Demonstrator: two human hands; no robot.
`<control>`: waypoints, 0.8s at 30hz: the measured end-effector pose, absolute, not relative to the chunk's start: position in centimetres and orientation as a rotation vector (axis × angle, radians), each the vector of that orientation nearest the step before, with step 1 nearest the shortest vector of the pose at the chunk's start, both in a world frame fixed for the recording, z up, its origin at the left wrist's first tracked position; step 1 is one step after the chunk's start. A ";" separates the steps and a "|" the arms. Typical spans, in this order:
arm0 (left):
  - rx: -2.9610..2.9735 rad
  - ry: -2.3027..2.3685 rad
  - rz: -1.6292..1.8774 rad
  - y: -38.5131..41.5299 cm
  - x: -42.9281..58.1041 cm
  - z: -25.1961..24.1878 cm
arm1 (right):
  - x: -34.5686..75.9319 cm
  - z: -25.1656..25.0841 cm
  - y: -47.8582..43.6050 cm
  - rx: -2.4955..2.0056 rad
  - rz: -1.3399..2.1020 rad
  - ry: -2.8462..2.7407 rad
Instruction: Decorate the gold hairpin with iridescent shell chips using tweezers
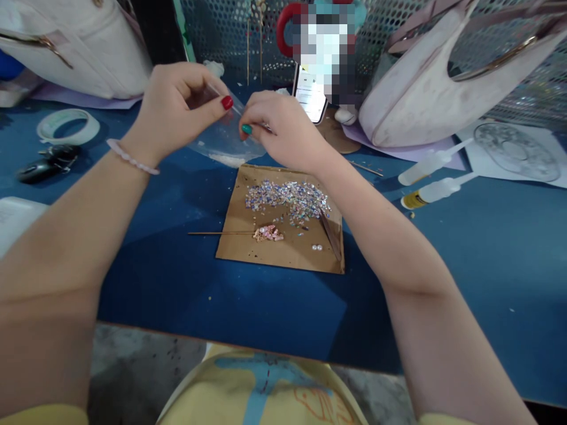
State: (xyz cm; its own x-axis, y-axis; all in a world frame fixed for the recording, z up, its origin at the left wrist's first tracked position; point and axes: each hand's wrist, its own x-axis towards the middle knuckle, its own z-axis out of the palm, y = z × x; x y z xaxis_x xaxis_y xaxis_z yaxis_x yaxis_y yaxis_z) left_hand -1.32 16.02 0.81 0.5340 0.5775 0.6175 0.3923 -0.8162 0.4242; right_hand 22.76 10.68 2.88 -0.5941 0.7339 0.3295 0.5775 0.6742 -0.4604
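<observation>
My left hand (pixel 186 106) pinches the top edge of a clear plastic bag (pixel 225 144), thumb against fingers. My right hand (pixel 274 124) is closed at the bag's other side, fingers curled at its opening. Some pale small bits lie at the bag's bottom. Just nearer to me is a square of brown cardboard (pixel 239 206), bearing a spread of glittering rhinestones (pixel 287 198). A thin stick (pixel 208 234) with a pink beaded end (pixel 269 233) rests on it, beside two pearl beads (pixel 316 248). Dark tweezers (pixel 330 236) lie at the cardboard's right side.
Two glue bottles (pixel 432 192) lie on the right. A tape roll (pixel 68 126) and a black key fob (pixel 39 168) are at the left. White bags (pixel 411 94) and a propped phone (pixel 309 94) stand at the back before a perforated metal panel (pixel 221 35).
</observation>
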 end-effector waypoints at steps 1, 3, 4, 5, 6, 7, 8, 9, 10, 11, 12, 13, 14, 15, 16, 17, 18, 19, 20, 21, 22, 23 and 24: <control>2.508 0.790 1.110 16.1 -1.4 0.8 | 22.7 2.8 10.6 -1.005 0.410 -2.398; 2.441 0.790 1.068 16.1 -1.4 0.8 | 22.5 2.7 10.4 -1.001 0.399 -2.410; 2.414 0.823 1.073 16.0 -1.4 0.8 | 22.3 2.7 10.3 -1.008 0.398 -2.407; 2.398 0.859 1.091 15.9 -1.4 0.8 | 22.2 2.7 10.2 -1.020 0.404 -2.397; 2.385 0.894 1.119 15.7 -1.4 0.9 | 22.1 2.7 10.2 -1.033 0.415 -2.384; 2.379 0.920 1.149 15.6 -1.4 0.9 | 22.1 2.7 10.1 -1.046 0.430 -2.369; 2.379 0.936 1.175 15.4 -1.4 0.9 | 22.1 2.7 10.2 -1.055 0.447 -2.354; 2.385 0.943 1.200 15.2 -1.3 1.0 | 22.1 2.7 10.2 -1.067 0.465 -2.340; 2.398 0.946 1.219 15.1 -1.3 1.0 | 22.1 2.7 10.3 -1.075 0.480 -2.329; 2.417 0.944 1.228 14.9 -1.2 1.1 | 22.2 2.6 10.4 -1.079 0.489 -2.319; 2.442 0.935 1.228 14.8 -1.2 1.1 | 22.3 2.5 10.5 -1.079 0.490 -2.312; 2.466 0.923 1.221 14.7 -1.1 1.1 | 22.3 2.5 10.6 -1.076 0.485 -2.310; 2.478 0.922 1.208 14.6 -1.0 1.2 | 22.4 2.4 10.7 -1.074 0.474 -2.315; 2.480 0.927 1.191 14.5 -0.9 1.2 | 22.5 2.3 10.8 -1.074 0.460 -2.322; 2.458 0.945 1.169 14.5 -0.9 1.2 | 22.5 2.2 10.9 -1.076 0.444 -2.329; 2.429 0.963 1.151 14.5 -0.9 1.2 | 22.6 2.1 11.0 -1.079 0.429 -2.333; 2.400 0.982 1.143 14.5 -1.0 1.2 | 22.6 2.1 11.1 -1.081 0.416 -2.334; 2.394 0.986 1.139 14.6 -1.0 1.2 | 22.6 2.0 11.2 -1.077 0.409 -2.334; 2.405 0.985 1.142 14.8 -1.1 1.1 | 22.6 1.9 11.3 -1.069 0.406 -2.334; 2.427 0.982 1.152 14.9 -1.2 1.0 | 22.7 1.8 11.4 -1.063 0.408 -2.336; 2.449 0.984 1.169 15.0 -1.3 0.9 | 22.7 1.7 11.4 -1.063 0.410 -2.340; 2.452 0.994 1.189 15.1 -1.3 0.8 | 22.7 1.6 11.5 -1.069 0.412 -2.343; 2.441 0.997 1.212 15.0 -1.3 0.8 | 22.7 1.6 11.5 -1.083 0.411 -2.342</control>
